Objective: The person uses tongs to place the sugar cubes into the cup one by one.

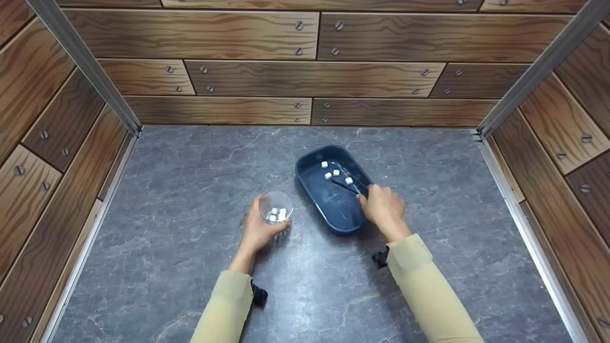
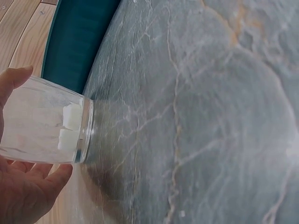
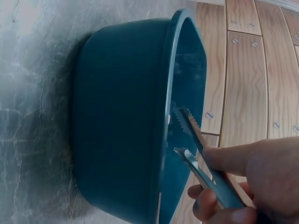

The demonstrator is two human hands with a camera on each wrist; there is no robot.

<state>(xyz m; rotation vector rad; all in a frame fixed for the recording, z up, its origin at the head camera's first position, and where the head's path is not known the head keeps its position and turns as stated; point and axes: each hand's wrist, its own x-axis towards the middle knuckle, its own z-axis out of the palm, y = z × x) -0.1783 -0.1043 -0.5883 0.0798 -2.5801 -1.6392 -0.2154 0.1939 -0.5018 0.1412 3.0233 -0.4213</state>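
Note:
My left hand (image 1: 257, 232) holds a clear cup (image 2: 35, 116) round its side, with thumb and fingers on opposite sides. Several small white cubes (image 1: 282, 215) lie at the bottom of the cup. Whether its base touches the surface is unclear. To its right stands a dark blue plastic basin (image 1: 312, 199) with several white cubes (image 1: 328, 176) spread over its far half. My right hand (image 1: 385, 209), above the basin's right rim, grips metal tongs (image 3: 229, 192). The serrated tips of the tongs are apart and reach into the basin, with one cube between or beside them in the head view.
Beneath everything is a grey marbled surface (image 1: 190, 166). Wood-patterned panels (image 1: 248, 78) wall it in at the back and both sides, with metal posts (image 1: 538, 71) at the back corners. A black strap (image 1: 380, 258) shows at the right cuff.

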